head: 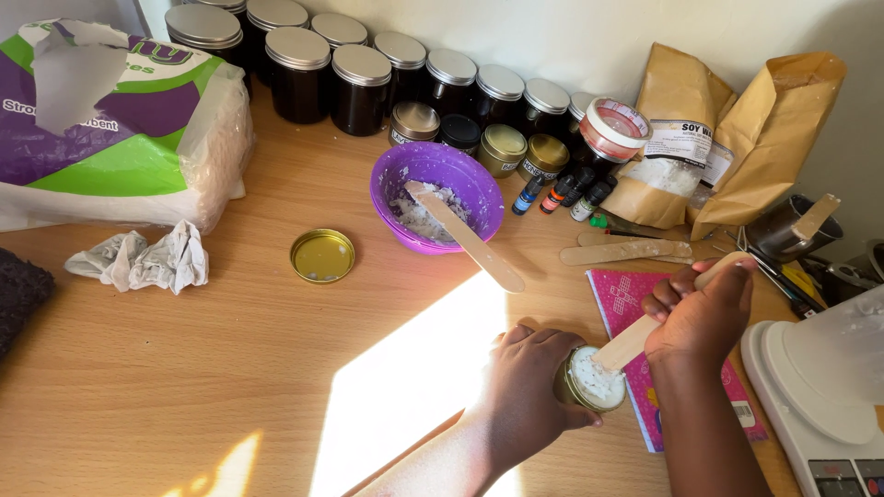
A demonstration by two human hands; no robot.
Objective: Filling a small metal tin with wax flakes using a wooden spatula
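Observation:
My left hand grips a small gold tin filled with white flakes, resting on the wooden table. In my right hand is a flat wooden stick, its lower end pressed into the flakes in the tin. A purple bowl of white flakes stands farther back, with a second wooden stick leaning out of it. The tin's gold lid lies open-side up to the left.
Dark jars with silver lids line the back wall. Brown paper bags stand at the right, small bottles beside them. A white scale, pink notebook, crumpled tissue and tissue pack lie around.

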